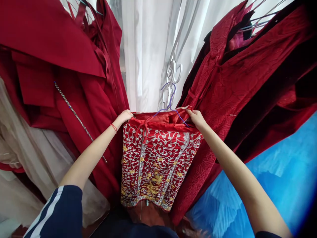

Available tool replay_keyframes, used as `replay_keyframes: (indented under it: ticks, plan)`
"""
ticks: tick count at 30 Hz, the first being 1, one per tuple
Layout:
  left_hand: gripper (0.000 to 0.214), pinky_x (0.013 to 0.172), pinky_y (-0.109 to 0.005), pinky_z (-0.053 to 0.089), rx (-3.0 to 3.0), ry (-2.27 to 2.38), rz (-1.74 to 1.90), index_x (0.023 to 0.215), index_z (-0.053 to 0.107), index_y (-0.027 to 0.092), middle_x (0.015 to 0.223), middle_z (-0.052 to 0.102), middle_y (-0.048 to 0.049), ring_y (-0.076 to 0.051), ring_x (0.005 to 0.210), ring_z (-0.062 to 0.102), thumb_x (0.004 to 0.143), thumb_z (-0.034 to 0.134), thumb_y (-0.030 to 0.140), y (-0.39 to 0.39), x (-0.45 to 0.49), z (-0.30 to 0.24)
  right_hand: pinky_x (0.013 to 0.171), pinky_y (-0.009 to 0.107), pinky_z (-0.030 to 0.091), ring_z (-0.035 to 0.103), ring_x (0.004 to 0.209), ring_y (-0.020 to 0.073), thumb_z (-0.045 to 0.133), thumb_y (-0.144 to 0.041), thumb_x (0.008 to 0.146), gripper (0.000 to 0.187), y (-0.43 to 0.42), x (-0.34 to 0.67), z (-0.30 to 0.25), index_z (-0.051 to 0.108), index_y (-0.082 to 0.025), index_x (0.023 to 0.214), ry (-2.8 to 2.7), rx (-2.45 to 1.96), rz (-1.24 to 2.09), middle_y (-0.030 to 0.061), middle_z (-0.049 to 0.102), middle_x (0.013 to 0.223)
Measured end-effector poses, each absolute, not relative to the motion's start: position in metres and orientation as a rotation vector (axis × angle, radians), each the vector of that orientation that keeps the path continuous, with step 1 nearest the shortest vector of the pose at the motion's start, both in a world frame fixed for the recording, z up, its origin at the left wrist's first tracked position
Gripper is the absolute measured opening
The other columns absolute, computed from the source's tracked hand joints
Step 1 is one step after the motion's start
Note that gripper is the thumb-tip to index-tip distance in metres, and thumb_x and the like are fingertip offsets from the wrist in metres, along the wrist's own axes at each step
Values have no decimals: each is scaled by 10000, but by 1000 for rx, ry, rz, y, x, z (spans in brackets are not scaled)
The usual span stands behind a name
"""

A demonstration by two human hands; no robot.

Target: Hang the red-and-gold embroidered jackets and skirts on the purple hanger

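Observation:
A red skirt (158,162) with silver and gold embroidery hangs between my two hands, its waistband stretched wide. My left hand (125,115) is closed on the waistband's left end. At the right end, my right hand (195,118) grips the same band. A thin purple wire hanger (170,102) reaches down into the waist opening, its hook up by a white ring-shaped hook (172,72). Red ties (145,127) dangle at the front of the band. The fingertips of both hands are partly hidden by the cloth.
Dark red gowns (81,76) hang close on the left, with pale tulle (47,148) below. On the right hang patterned red garments (237,76) and a bright blue dress (277,175). White curtains (146,49) cover the back.

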State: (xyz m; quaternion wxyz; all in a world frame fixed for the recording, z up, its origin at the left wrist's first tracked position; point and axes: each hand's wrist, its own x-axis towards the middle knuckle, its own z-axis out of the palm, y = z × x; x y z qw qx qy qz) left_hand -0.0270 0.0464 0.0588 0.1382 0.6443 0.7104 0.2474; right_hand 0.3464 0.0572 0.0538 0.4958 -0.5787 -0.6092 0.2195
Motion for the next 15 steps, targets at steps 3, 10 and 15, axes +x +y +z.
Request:
replay_keyframes:
  ticks: [3,10,15]
  plan:
    - [309,724,-349,457,1869,2249,805,1075,645,180,965,732,-139,-307,984,667,820,475,220,49,-25,56,618,305,498,577,586,171,586,-351,813,179,51,349,51,577,-202,716,-1479,-1236,821,23,620,631]
    - [475,749,-384,390,2416,2469,695,1164,578,78,1005,692,-263,-374,979,662,909,436,452,42,-13,70,555,295,454,524,578,176,418,-299,842,227,64,348,55,516,-209,658,-1158,-1306,517,25,537,580]
    - [732,724,-370,361,2853,2286,280,1119,577,61,907,695,-265,-377,889,675,812,492,720,35,-20,74,681,317,399,522,701,193,307,-317,934,302,66,364,66,473,-214,703,-1175,-1351,-46,49,553,704]
